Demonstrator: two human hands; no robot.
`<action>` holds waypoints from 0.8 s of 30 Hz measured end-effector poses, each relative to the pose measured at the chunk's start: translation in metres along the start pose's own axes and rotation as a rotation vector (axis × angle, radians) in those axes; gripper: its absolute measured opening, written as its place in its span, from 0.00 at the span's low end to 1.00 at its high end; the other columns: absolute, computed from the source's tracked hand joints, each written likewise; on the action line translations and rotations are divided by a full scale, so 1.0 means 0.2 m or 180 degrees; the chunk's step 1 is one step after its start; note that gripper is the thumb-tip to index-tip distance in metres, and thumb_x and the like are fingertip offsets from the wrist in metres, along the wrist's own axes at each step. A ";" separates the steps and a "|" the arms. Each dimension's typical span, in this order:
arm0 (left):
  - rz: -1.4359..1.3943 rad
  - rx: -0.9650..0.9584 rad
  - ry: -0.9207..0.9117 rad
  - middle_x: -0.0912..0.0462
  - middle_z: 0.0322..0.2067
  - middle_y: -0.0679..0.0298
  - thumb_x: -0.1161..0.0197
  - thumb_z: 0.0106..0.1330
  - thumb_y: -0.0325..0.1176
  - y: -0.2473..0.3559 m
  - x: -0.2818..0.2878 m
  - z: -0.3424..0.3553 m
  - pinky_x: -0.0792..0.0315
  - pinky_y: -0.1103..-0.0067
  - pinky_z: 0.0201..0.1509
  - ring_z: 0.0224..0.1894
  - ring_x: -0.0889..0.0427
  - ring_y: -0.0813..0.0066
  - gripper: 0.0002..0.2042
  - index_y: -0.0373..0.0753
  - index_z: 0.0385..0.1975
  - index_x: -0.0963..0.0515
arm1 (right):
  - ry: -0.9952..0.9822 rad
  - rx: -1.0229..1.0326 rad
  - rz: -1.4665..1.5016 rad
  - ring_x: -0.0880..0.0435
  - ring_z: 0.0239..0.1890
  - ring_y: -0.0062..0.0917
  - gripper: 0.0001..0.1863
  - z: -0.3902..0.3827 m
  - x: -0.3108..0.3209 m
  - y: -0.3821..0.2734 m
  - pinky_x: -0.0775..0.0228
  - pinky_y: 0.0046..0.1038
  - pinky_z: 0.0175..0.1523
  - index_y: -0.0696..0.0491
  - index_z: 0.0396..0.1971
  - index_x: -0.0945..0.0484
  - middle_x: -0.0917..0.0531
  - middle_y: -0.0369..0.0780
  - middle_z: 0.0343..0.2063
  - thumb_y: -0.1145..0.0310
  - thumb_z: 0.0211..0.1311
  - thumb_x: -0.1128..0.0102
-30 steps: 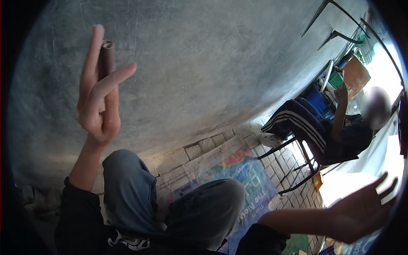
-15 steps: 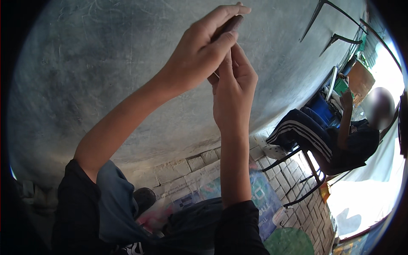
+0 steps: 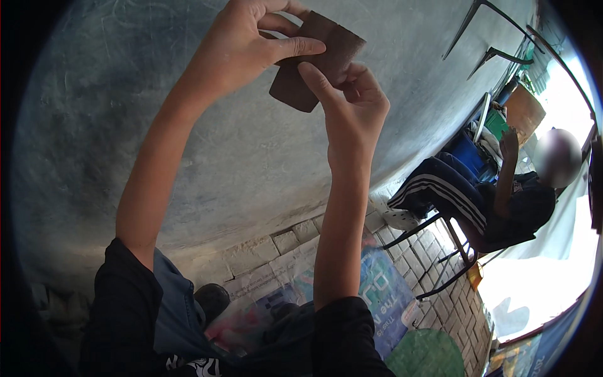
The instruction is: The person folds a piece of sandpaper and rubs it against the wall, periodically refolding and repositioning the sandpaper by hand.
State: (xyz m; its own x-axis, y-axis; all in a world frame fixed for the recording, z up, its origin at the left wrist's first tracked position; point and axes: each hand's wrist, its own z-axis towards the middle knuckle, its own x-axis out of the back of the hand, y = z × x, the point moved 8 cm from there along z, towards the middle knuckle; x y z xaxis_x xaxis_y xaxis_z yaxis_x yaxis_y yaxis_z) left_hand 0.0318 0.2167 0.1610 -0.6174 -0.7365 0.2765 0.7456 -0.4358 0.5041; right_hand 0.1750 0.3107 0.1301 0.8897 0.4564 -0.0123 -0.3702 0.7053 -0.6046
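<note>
A dark brown, rough-looking rectangular sheet [image 3: 292, 85] is held up in front of the grey wall. My left hand [image 3: 245, 47] grips its upper left part, thumb lying across the front and fingers bent near the top edge. On the lower right part, my right hand [image 3: 348, 110] has its thumb pressed to the sheet and its other fingers curled at the edge and behind, partly hidden.
A scratched grey wall [image 3: 113, 81] fills the background. On the right, another person [image 3: 465, 201] sits on a black metal-framed chair [image 3: 449, 276] beside buckets, boards [image 3: 524, 113] and wall brackets [image 3: 480, 6]. Below are printed plastic sheeting [image 3: 389, 301], paving and a green round object [image 3: 424, 358].
My right hand rose from the lower right to join the left on the brown piece, which was a narrow roll and now shows as an opened-out sheet.
</note>
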 end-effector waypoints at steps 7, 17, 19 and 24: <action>-0.0912 0.0435 -0.0279 0.16 0.31 0.58 0.24 0.61 0.52 -0.05 0.00 0.08 0.19 0.78 0.38 0.34 0.16 0.75 0.32 0.28 0.51 0.24 | 0.0053 0.0505 0.1575 0.21 0.55 0.24 0.25 -0.10 -0.17 -0.01 0.27 0.28 0.59 0.58 0.61 0.35 0.21 0.46 0.52 0.76 0.67 0.36; -0.0148 -0.1065 0.0528 0.16 0.31 0.55 0.32 0.69 0.40 0.13 0.30 0.00 0.18 0.79 0.32 0.32 0.13 0.71 0.21 0.28 0.50 0.26 | 0.1265 0.1287 -0.0542 0.23 0.65 0.35 0.22 -0.13 -0.09 0.03 0.28 0.32 0.67 0.63 0.64 0.28 0.22 0.51 0.62 0.82 0.71 0.49; -0.0545 -0.0944 0.0414 0.16 0.32 0.55 0.35 0.70 0.35 0.13 0.38 0.01 0.18 0.80 0.32 0.33 0.13 0.72 0.18 0.29 0.50 0.26 | 0.1301 0.1586 -0.1179 0.27 0.69 0.37 0.22 -0.12 -0.08 0.11 0.28 0.33 0.68 0.61 0.65 0.28 0.23 0.50 0.63 0.82 0.73 0.52; -0.0523 -0.1410 0.0862 0.15 0.31 0.58 0.40 0.71 0.29 0.21 0.64 -0.05 0.18 0.80 0.31 0.30 0.14 0.74 0.11 0.31 0.50 0.24 | 0.0222 0.2041 -0.0944 0.27 0.69 0.36 0.23 -0.37 -0.46 0.28 0.29 0.36 0.70 0.57 0.67 0.29 0.27 0.47 0.67 0.80 0.73 0.49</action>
State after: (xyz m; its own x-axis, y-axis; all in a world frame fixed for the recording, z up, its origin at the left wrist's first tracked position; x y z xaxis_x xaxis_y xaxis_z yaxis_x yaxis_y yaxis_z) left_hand -0.0134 0.0987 0.2101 -0.6916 -0.7218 -0.0270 0.7152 -0.6896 0.1137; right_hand 0.0930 0.2685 0.0391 0.9844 0.1750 0.0163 -0.1750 0.9846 -0.0026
